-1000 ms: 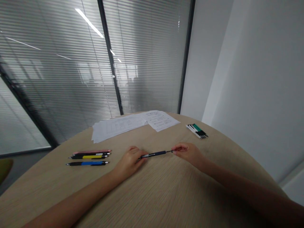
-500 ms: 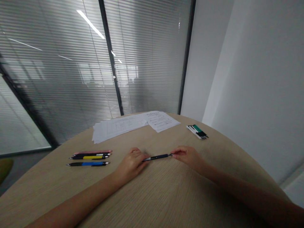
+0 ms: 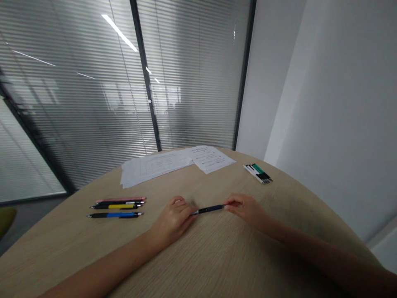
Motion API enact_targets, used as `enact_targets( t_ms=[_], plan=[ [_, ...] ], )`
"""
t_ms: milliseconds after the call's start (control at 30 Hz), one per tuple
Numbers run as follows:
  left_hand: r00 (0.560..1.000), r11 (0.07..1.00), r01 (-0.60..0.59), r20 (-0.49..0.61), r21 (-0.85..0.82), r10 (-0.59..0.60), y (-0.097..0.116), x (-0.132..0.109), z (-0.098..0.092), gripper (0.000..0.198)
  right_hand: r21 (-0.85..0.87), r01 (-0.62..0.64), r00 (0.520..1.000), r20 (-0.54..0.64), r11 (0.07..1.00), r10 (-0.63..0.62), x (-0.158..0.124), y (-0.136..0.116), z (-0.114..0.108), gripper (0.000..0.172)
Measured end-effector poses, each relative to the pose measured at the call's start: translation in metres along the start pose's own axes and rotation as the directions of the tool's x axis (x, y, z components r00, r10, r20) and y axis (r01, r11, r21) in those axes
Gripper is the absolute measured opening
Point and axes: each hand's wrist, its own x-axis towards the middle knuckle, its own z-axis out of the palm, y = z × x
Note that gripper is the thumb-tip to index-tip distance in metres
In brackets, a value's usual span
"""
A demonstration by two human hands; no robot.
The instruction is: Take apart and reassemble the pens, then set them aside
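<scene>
Retractable pen (image 3: 208,209), dark navy barrel with a silver tip at the end toward the left hand. Handling, judged from its form: light and stiff, probably plastic with a metal tip; the slim, smooth barrel may roll or slip, so a fingertip pinch around mid-barrel looks the surest hold. Fragility cannot be judged from this view.

Position: between the two hands, lying crosswise in front of the person and rising slightly to the right. Contact with the tabletop cannot be confirmed.

Hand state: hands apart, joined only through the pen. Right hand (image 3: 243,208) pinches the far end, which disappears between its fingers. Left hand (image 3: 172,218) rests curled at the silver tip, fingers touching it or just beside it; a grip cannot be confirmed.

Surroundings: left of the left hand lie a pink pen (image 3: 120,199), a yellow-barrelled pen (image 3: 117,205) and a blue-banded pen (image 3: 114,215), side by side. Beyond the right hand lies a tight bundle of green, white and black pens (image 3: 258,173). Printed papers (image 3: 156,167) lie farther out on the pale wood-grain table (image 3: 217,256), backed by a glass partition with slatted blinds (image 3: 77,103) and a white wall (image 3: 325,103).
</scene>
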Motion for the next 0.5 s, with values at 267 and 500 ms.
enact_targets(
  t_ms=[267,500],
  plan=[
    [0.992,0.988,-0.1,-0.066,0.117,0.108,0.005,0.001,-0.005,0.016,-0.022,-0.039,0.998,0.039,0.999,0.04,-0.001,0.002,0.002,0.015],
    [0.985,0.974,-0.157,-0.04,0.162,0.166,0.003,-0.003,0.0,0.017,0.01,-0.164,0.985,0.044,0.986,0.164,-0.002,0.011,0.013,0.036]
  ],
)
